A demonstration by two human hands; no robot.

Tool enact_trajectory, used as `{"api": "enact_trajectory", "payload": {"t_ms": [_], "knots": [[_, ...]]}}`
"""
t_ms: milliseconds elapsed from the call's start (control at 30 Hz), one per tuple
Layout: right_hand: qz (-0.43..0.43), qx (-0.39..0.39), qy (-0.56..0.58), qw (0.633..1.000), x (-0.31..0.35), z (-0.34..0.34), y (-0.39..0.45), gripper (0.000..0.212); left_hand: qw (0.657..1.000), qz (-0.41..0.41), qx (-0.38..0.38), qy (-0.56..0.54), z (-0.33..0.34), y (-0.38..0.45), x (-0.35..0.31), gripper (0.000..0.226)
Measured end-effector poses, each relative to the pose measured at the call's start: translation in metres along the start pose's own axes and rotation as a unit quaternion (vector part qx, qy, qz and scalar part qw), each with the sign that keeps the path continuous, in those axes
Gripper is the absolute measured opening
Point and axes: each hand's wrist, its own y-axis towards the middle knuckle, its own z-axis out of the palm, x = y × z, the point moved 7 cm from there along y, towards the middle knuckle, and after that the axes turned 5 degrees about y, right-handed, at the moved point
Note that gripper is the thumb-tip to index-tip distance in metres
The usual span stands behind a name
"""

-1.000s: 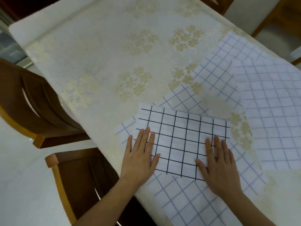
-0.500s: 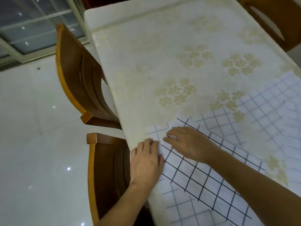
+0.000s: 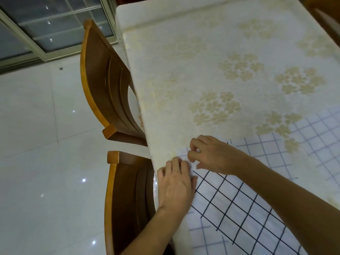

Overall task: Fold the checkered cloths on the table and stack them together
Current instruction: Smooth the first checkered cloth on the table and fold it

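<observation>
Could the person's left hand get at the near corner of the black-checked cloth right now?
Probably yes: the left hand already lies flat on the black-checked cloth near the table edge, and nothing lies between.

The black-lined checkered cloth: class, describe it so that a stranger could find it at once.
Start at the table with its cream, gold-flowered cover and go to the near left corner, where both hands meet. The black-lined checkered cloth lies there, under the left hand and right hand. Its grid is bold and black; the neighbouring cloth has thin, pale blue lines.
</observation>
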Motion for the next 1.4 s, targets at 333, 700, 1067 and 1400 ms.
{"api": "enact_trajectory", "payload": {"t_ms": [333,700,1067,1400], "knots": [[0.014,0.003,0.054,0.998,-0.001,-0.004,0.0,0.017,1.0,-0.01,0.007,-0.019,0.004,0.003,-0.001,0.026],[0.051,0.035,0.092,0.994,-0.012,-0.015,0.01,0.034,0.994,0.108,-0.015,-0.019,-0.016,0.032,0.008,0.023],[0.144,0.056,0.045,0.987,-0.045,-0.046,0.027,0.03,0.985,0.158,0.061,-0.014,-0.036,0.107,0.027,0.03],[0.193,0.114,0.034,0.974,-0.057,-0.052,0.004,0.027,0.987,0.148,0.068,0.008,-0.045,0.108,0.017,0.012]]}}
